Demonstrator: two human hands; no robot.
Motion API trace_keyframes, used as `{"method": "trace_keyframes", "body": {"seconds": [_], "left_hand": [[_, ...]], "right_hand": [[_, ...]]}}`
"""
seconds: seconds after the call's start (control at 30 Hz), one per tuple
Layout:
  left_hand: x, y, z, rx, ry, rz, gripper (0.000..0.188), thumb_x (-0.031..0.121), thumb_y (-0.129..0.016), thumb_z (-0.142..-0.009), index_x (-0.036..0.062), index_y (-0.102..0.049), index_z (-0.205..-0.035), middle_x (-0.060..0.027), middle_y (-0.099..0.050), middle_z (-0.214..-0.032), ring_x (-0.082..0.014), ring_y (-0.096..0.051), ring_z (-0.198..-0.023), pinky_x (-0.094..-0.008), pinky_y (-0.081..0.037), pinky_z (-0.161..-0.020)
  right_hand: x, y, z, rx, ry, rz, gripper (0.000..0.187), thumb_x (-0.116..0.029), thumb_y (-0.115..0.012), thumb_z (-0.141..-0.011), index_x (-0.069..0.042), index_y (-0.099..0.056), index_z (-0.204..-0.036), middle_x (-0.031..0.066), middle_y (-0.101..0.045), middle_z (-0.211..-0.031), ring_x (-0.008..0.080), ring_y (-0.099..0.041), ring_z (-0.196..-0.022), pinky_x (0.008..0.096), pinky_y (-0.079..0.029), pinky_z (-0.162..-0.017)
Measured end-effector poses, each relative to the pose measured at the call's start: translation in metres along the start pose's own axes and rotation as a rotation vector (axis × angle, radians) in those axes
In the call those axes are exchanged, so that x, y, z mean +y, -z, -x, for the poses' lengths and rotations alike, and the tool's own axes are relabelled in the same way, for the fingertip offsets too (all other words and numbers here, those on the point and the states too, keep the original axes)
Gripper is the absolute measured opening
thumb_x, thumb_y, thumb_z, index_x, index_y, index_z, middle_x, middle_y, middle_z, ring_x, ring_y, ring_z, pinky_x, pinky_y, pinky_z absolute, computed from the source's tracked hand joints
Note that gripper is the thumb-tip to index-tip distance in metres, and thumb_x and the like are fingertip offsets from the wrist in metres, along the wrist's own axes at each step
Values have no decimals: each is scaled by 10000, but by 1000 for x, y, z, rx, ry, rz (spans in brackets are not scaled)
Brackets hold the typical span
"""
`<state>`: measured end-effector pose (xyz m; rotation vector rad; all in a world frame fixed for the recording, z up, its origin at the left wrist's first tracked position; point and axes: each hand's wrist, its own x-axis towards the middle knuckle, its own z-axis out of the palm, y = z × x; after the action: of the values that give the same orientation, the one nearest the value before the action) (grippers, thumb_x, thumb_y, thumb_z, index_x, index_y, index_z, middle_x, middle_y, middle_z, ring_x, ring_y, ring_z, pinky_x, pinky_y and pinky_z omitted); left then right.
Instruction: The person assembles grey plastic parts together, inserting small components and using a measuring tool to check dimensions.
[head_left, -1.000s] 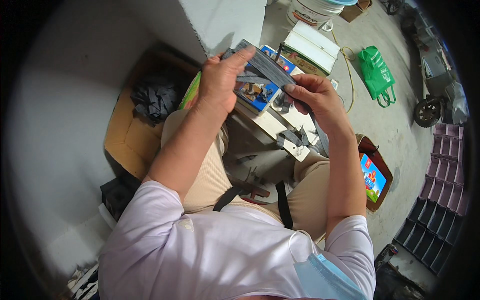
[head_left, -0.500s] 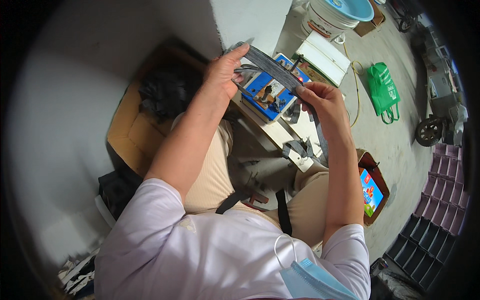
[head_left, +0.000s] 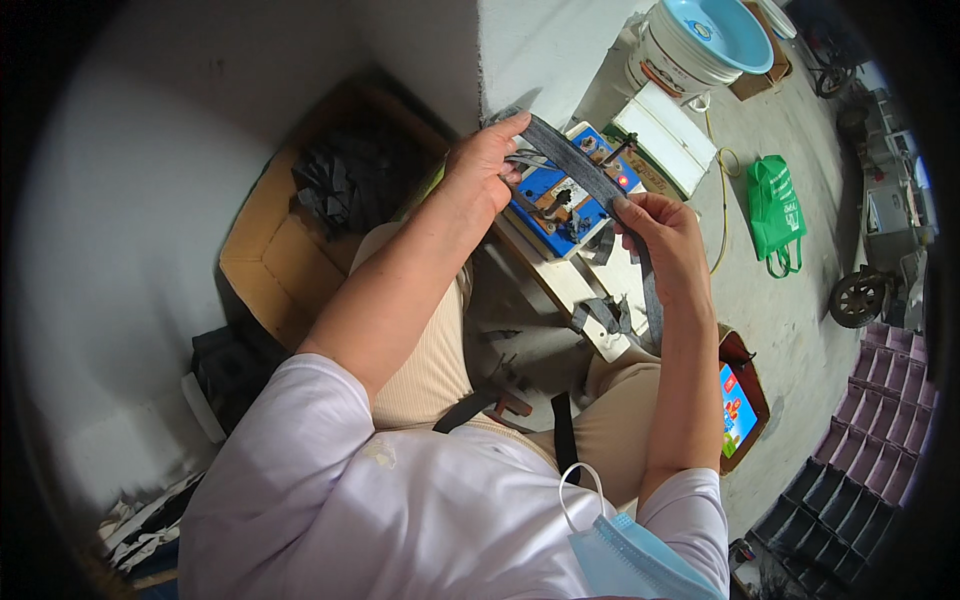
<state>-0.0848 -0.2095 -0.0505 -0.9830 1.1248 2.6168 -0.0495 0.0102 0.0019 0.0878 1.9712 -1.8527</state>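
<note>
Strap (head_left: 585, 170) stretched between left hand (head_left: 485, 165) and right hand (head_left: 660, 225), both gripping it, above blue machine (head_left: 565, 195); we judge it not yet loaded, cut pieces (head_left: 605, 312) done.

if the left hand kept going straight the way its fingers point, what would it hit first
Probably the white wall corner. The left hand pinches the grey strap with fingers aimed up and away, above the blue machine. Depth is hard to judge, so it might pass beside the corner.
</note>
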Motion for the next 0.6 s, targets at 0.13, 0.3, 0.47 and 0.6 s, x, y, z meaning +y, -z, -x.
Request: {"method": "trace_keyframes", "body": {"seconds": [0.13, 0.3, 0.47, 0.6], "left_hand": [[-4, 0, -9, 15, -19, -3, 253, 230, -761, -756, 132, -563, -878, -5, -435, -831, -81, -350, -608, -220, -283, -478], [-4, -2, -12, 25, -24, 18, 222, 236, -743, -779, 146, -550, -841, 16, -431, -780, -75, -332, -565, -215, -271, -466], [-3, -3, -11, -14, -8, 41, 205, 219, -735, -799, 150, -543, -820, 39, -460, -696, -68, -383, -518, -209, -294, -434], [-8, -1, -21, 73, -11, 34, 205, 221, -732, -806, 138, -549, -846, 29, -491, -717, -80, -461, -550, -211, -341, -450]], "right_hand": [[2, -1, -3, 6, -3, -8, 155, -140, -646, -873, 14, -651, -887, 22, -610, -713, 53, -517, -594, 185, -413, -560], [2, -2, -8, -7, -10, -8, 152, -135, -641, -875, 15, -653, -894, 25, -612, -707, 55, -519, -592, 188, -418, -558], [5, -2, -9, 7, 7, -9, 149, -137, -635, -877, 10, -653, -891, 26, -624, -718, 52, -515, -583, 189, -413, -553], [9, 2, -12, -7, 4, 0, 151, -145, -634, -875, 4, -654, -892, 18, -625, -714, 44, -511, -579, 187, -398, -542]]}}
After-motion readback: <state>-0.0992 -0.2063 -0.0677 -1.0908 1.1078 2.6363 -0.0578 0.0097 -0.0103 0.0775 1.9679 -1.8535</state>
